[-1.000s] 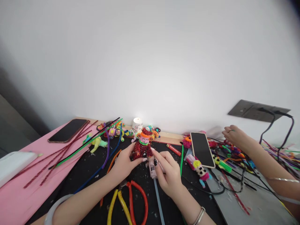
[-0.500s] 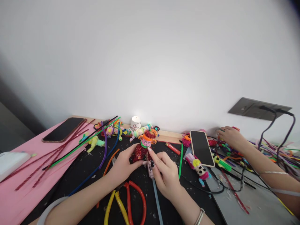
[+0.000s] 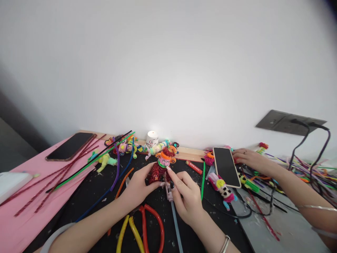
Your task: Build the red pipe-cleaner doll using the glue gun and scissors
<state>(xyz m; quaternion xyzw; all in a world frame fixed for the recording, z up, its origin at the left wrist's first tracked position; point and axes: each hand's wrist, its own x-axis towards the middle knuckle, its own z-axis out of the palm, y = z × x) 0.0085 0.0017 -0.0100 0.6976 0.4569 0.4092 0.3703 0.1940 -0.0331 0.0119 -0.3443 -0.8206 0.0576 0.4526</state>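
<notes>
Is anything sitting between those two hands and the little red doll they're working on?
Nothing visible. The left hand grips the red doll by its glittery body, and the right hand, holding a pink glue gun, touches the doll's lower side with its fingertips.

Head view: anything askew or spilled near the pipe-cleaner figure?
Yes. Pale scraps litter the black mat around the pipe-cleaner figure in the left hand, and the phone to its right lies tilted on a doll, not flat.
</notes>
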